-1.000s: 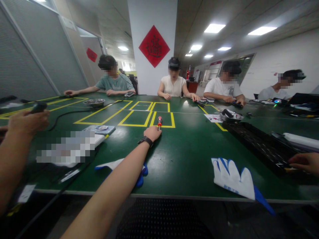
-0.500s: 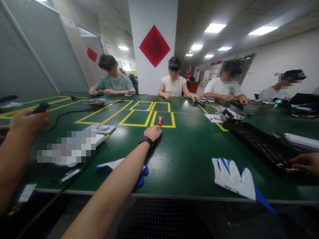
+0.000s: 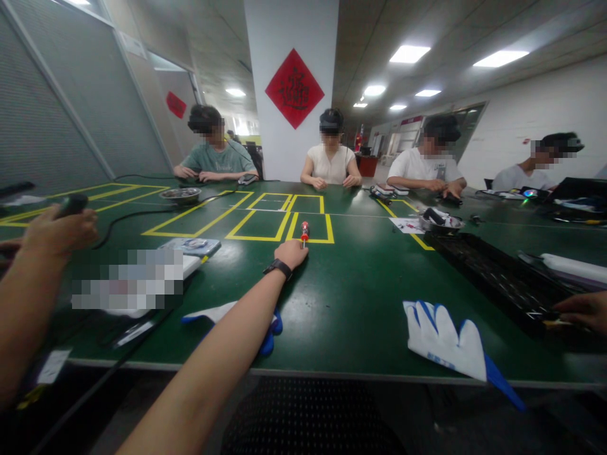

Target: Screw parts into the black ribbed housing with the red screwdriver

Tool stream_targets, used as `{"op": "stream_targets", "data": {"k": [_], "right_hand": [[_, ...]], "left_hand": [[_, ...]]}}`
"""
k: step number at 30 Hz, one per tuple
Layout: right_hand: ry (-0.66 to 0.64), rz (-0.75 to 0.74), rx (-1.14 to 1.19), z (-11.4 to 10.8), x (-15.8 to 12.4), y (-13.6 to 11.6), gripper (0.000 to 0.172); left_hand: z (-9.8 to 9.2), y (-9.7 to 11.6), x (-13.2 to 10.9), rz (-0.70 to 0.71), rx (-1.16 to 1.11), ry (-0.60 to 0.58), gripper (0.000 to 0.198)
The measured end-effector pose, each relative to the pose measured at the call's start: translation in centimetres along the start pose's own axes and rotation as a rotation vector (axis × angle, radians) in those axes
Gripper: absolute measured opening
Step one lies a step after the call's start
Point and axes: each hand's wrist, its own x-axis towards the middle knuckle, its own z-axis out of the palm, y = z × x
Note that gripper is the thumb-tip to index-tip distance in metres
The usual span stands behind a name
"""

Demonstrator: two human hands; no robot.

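My left hand (image 3: 291,253), with a dark watch on the wrist, is stretched out over the middle of the table. Its fingers are closed on the metal shank of a screwdriver (image 3: 305,232), whose red handle points away from me. The handle lies within a rectangle of yellow tape (image 3: 310,240). Beneath my left forearm is a white and blue work glove (image 3: 270,332), partly covered by the arm. A second such glove (image 3: 443,338) rests near the front edge at the right. My right hand is out of view.
A neighbour's hand (image 3: 59,230) grips a dark object at the left; another person's hand (image 3: 583,309) is at a long black tray (image 3: 488,278). Metal bowls (image 3: 180,196) (image 3: 441,222) and a white, partly blurred stack (image 3: 190,268) stand about. Several people sit opposite.
My left hand and the screwdriver stay in place. The person opposite in the middle has drawn one hand back from a dark object on the table. The person at far left has shifted a hand slightly.
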Motion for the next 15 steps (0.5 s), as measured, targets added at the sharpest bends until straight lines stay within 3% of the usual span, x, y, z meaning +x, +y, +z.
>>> {"op": "stream_targets", "data": {"k": [3, 6, 15], "right_hand": [[-0.157, 0.037, 0.094, -0.4, 0.3, 0.3, 0.018], [-0.096, 0.075, 0.073, -0.8, 0.3, -0.1, 0.025], [-0.149, 0.078, 0.087, -2.7, 2.2, -3.1, 0.028]], "left_hand": [[-0.1, 0.1, -0.1, -0.014, 0.003, -0.006, 0.037], [-0.1, 0.2, -0.1, -0.02, 0.003, -0.01, 0.036], [-0.2, 0.2, 0.0, -0.013, -0.01, -0.01, 0.036]]}}
